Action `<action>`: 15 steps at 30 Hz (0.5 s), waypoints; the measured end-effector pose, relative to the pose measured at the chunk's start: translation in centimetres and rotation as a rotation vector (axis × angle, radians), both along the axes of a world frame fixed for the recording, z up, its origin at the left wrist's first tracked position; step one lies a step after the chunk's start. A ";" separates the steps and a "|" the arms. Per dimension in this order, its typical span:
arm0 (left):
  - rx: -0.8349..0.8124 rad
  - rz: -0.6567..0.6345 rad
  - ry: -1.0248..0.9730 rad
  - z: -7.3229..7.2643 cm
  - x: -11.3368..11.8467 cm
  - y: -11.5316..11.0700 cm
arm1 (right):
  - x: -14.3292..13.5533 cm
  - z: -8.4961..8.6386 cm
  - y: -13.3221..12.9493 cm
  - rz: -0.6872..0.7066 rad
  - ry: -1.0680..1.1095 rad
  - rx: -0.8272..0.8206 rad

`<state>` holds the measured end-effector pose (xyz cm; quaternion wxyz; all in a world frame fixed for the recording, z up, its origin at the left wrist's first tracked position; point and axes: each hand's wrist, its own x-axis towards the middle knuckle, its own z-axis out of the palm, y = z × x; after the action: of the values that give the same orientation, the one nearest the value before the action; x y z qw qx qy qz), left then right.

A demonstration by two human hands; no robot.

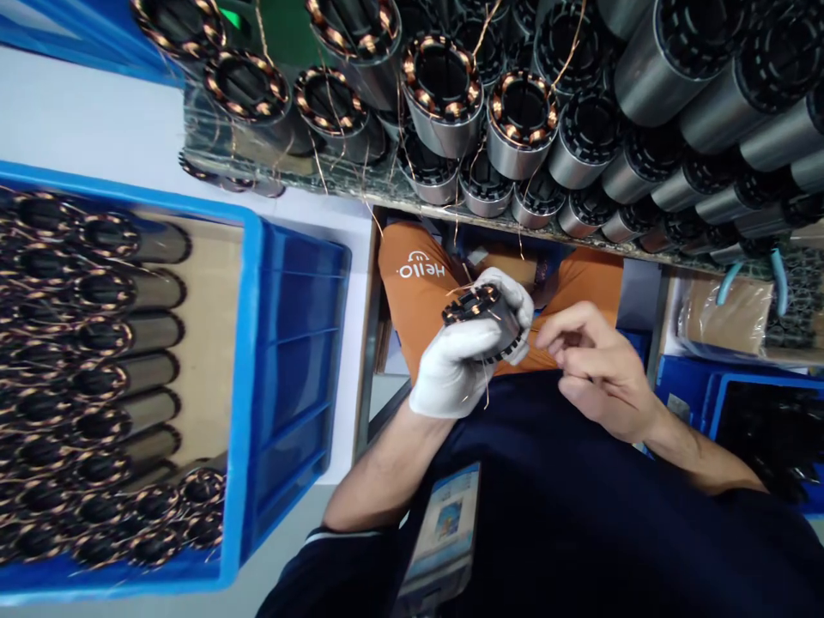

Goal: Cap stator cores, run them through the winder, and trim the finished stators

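My left hand (460, 360), in a white glove, is wrapped round a motor stator (499, 322) above my lap. The stator has a grey metal shell, black slotted ends and some copper winding at its upper end. Loose copper wire ends stick out at its top and hang below it. My bare right hand (598, 365) is just right of the stator, apart from it, with its fingers curled and pinched together. Whether a thin wire is between those fingertips is too small to tell.
Along the bench (335, 176) ahead stand rows of stators (444, 94), several with copper windings and loose wires. At left, a blue crate (248, 386) holds many wound stators. Blue-handled pliers (778, 283) lie at the right, near a blue bin (714, 395) of dark parts.
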<state>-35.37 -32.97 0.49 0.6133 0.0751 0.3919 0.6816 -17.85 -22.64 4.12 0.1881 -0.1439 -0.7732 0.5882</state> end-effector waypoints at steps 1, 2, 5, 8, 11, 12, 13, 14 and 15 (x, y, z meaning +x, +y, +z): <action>-0.028 -0.010 0.019 -0.2 0.1 -0.1 | -0.3 0.3 0.2 0.000 0.073 0.051; -0.055 -0.034 0.034 -0.3 0.2 -0.3 | -0.7 0.6 0.3 0.015 0.135 0.073; -0.081 -0.093 0.040 -1.0 0.4 -0.8 | -1.6 0.5 -0.1 0.125 0.135 0.018; -0.049 0.000 0.051 -1.5 0.7 -1.0 | -0.9 -0.4 -0.7 0.277 0.010 -0.026; -0.044 0.114 0.364 -1.4 0.6 -0.9 | 1.4 -0.9 -0.1 0.406 -0.082 -0.170; -0.039 0.126 0.519 -1.2 0.5 -0.9 | 2.0 -0.8 0.4 0.366 -0.123 -0.214; -0.031 0.127 0.662 -0.9 0.4 -1.0 | 2.4 -0.7 0.8 0.275 -0.166 -0.235; -0.019 0.117 0.777 -0.6 0.3 -1.0 | 2.4 -0.5 1.3 0.158 -0.204 -0.240; -0.010 0.094 0.853 -0.2 0.2 -1.1 | 2.1 -0.3 1.6 0.050 -0.234 -0.242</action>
<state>-35.13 -34.09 0.27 0.3650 0.3294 0.6168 0.6147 -15.73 -21.01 3.79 0.0636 -0.2136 -0.7166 0.6609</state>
